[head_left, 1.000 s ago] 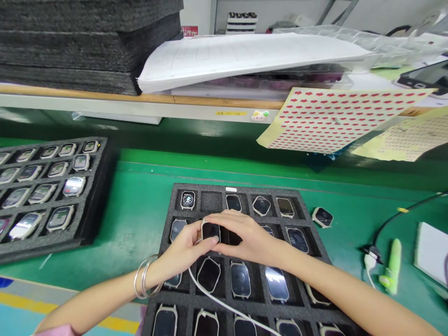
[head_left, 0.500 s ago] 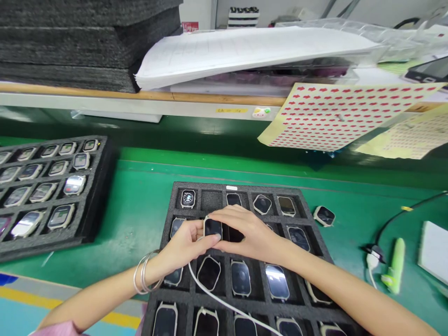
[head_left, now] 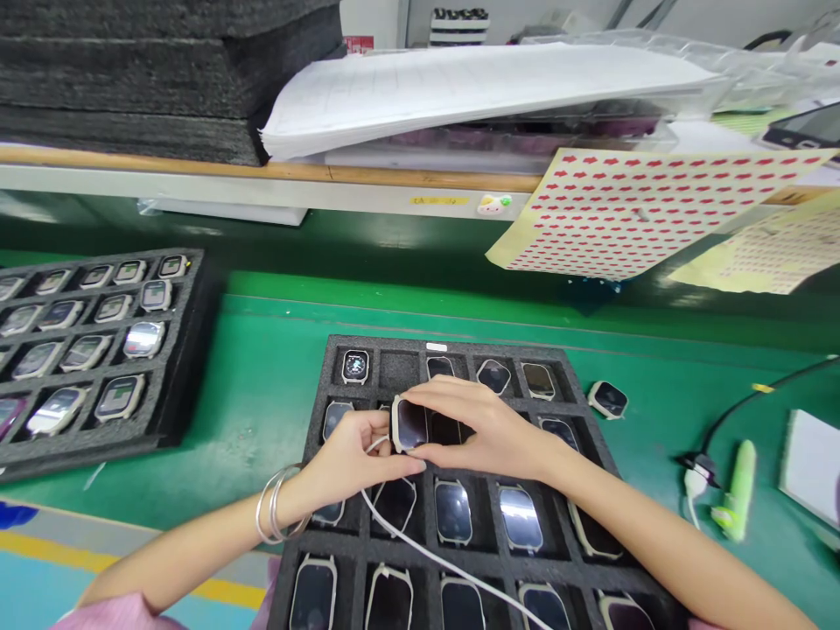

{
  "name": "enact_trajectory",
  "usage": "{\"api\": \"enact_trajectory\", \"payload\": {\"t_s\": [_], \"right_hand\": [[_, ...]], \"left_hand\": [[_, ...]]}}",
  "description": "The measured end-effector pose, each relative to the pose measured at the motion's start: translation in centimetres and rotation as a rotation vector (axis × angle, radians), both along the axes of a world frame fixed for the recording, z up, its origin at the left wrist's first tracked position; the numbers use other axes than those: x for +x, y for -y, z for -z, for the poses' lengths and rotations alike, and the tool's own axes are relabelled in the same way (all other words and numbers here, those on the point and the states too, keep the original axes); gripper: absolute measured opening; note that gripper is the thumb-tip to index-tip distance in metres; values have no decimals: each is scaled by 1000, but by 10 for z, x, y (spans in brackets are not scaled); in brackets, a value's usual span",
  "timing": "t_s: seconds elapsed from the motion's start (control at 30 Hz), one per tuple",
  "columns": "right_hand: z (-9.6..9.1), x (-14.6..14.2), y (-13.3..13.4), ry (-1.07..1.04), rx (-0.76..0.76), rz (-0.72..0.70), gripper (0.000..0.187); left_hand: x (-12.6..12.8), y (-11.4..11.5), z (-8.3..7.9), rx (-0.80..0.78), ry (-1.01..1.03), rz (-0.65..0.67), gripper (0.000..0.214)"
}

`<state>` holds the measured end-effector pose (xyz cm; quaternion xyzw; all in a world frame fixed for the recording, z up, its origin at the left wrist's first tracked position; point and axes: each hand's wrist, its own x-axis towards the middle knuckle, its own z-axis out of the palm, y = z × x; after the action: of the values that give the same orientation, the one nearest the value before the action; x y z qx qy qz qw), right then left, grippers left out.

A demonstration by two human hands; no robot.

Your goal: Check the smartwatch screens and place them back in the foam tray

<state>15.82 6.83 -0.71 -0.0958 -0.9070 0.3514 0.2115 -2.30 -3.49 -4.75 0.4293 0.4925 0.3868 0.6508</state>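
Smartwatch [head_left: 412,423], dark screen facing up, sits pinched between thumb and fingers of the right hand [head_left: 469,422] above a black foam tray [head_left: 387,344]. The left hand [head_left: 358,451], closed on a white cable [head_left: 420,550], meets its left edge. Other watches [head_left: 452,513] lie in surrounding compartments; a second loaded tray [head_left: 176,350] stands leftward on the green worktop [head_left: 262,394].

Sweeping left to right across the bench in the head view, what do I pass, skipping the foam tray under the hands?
Left foam tray → left hand → held watch → right hand → loose watch → white plug → green object → white rectangular item.
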Motion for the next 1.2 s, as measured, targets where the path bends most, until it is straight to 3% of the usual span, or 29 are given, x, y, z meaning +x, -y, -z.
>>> {"api": "enact_trajectory", "payload": {"t_s": [0.1, 0.2, 0.43, 0.57, 0.77, 1.03, 1.2], "right_hand": [[-1, 0, 2, -11, -11, -11, 41], [1, -1, 5, 7, 79, -8, 41], [12, -9, 20, 64, 294, 190, 35], [18, -11, 22, 65, 317, 185, 35], [17, -15, 18, -63, 184, 135, 35], [17, -14, 19, -120, 111, 119, 36], [17, -13, 17, -202, -145, 51, 47]], "left_hand": [[-1, 0, 0, 0, -25, 13, 29], [-1, 0, -1, 15, 12, 8, 31], [0, 0, -2, 71, -34, -79, 30], [1, 1, -3, 26, -19, -91, 33], [-1, 3, -5, -103, 166, -111, 33], [-4, 2, -10, -100, 192, -90, 29], [-8, 3, -14, -110, 235, -51, 27]]}}
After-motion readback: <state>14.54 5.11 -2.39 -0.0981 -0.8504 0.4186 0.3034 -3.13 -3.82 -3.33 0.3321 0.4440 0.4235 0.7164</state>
